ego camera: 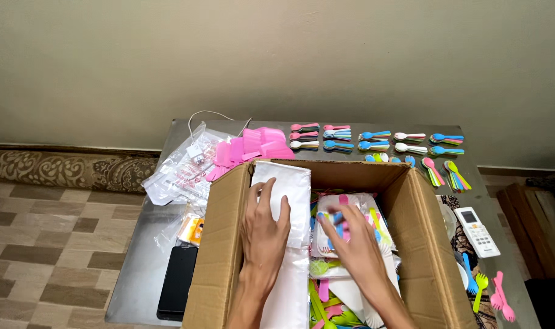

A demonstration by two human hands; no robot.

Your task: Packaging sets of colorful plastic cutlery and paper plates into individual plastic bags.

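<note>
Seen from above: an open cardboard box (229,244) on a grey table (137,268). Inside the box, left hand (264,228) laid flat and open, fingers spread, on a white plastic-wrapped packet (286,189) leaning against the left wall. Right hand (357,244) also inside, fingers curled loosely over a clear bag of coloured plastic cutlery (350,219) near the middle; blurred, so actual grip impossible to tell.

Judged light, both of them. Packet probably flat and fairly stiff, with a slick wrapper; best taken by its long edges. Bag likely soft, shifting, slippery; best pinched at the top or scooped from beneath. Loose green and pink forks (329,304) heaped under and around, apt to snag.

Crowded by tall box walls on either side. Beyond the box, rows of sorted spoons (375,139) in pink, blue and white along the far edge. At far left, a pink stack (253,146) and clear bags (180,170). Near left, a black phone (177,281). At right, a white remote control (477,231) and stray forks (491,289).
</note>
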